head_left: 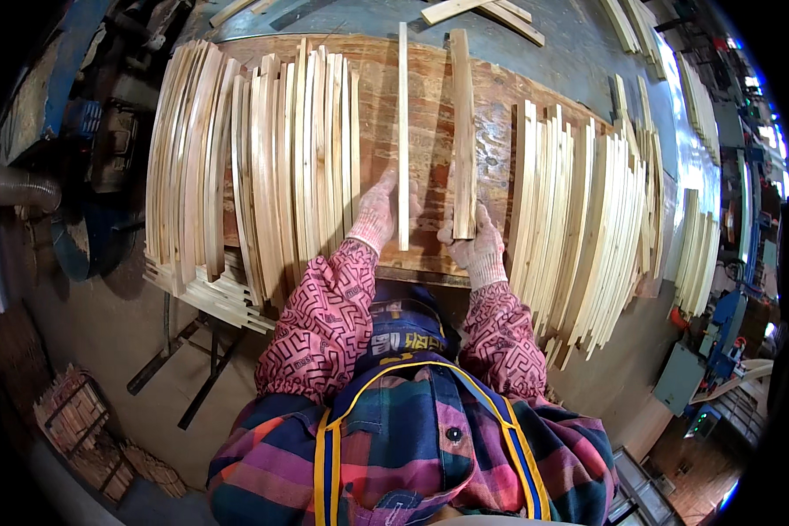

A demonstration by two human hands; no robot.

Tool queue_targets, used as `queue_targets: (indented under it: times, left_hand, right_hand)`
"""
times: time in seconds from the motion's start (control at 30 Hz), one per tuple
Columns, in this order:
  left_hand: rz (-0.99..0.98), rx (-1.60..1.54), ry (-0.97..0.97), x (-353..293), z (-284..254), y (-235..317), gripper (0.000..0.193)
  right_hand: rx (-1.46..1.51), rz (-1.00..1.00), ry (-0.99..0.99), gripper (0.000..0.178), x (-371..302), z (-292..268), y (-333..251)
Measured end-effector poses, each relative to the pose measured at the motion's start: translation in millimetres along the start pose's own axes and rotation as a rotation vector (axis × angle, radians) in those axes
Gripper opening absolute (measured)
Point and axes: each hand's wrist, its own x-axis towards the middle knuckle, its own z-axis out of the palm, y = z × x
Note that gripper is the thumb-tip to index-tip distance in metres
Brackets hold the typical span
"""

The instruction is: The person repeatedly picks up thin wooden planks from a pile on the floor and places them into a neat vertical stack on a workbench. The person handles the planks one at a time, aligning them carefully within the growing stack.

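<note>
Above a worn wooden board, my left hand (pixel 380 210) in a pale glove grips a thin light wooden strip (pixel 403 131) near its lower end. The strip stands on its narrow edge in my view, and the fingers pass partly behind it. My right hand (pixel 479 245), gloved too, is closed around the near end of a second, wider wooden strip (pixel 463 131). Both strips point away from me, roughly parallel, with a gap between them. Some fingers of each hand are hidden by the wood.
Rows of wooden strips lie side by side on the left (pixel 302 158) and right (pixel 574 210) of the wooden board (pixel 430 114). Further strips (pixel 491 16) rest on the grey surface beyond. A metal stand (pixel 197 351) and stacked wood (pixel 79 416) are at lower left, machinery at right.
</note>
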Motion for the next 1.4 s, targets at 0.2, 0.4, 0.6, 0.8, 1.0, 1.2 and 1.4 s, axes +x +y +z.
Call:
queue_targets:
  times: [0.2,0.4,0.6,0.8,1.0,1.2,1.4]
  left_hand:
    - [-0.004,0.189,-0.272,-37.6,10.8,-3.1,0.048]
    - [-0.159,0.347,-0.084,-35.8,-6.8,-45.1,0.047]
    - [-0.118,0.923,-0.257,-34.0,-0.4,-76.4,0.059]
    - [0.046,0.014,-0.397,16.9,22.0,-56.2,0.058]
    - [0.135,0.357,-0.385,-8.4,79.2,-11.5,0.023]
    - [0.124,0.422,-0.475,-7.3,96.3,-14.6,0.026]
    - [0.108,0.517,-0.446,18.4,91.9,-29.6,0.03]
  right_hand:
    - [-1.23,-0.532,0.078,0.063,-12.3,-88.0,-1.5]
    - [-1.316,-0.388,-0.076,0.081,-57.8,-23.1,30.5]
    - [-1.845,-0.415,0.222,0.095,-68.9,0.8,7.9]
    - [-1.981,-0.583,0.079,0.096,-112.6,-25.3,-39.9]
    - [-1.851,-0.678,0.084,0.1,-111.7,-70.9,-29.9]
    - [-1.828,-0.507,0.177,0.096,-128.0,-52.6,-51.9]
    - [-1.722,-0.623,0.098,0.09,-125.6,-66.0,-56.0]
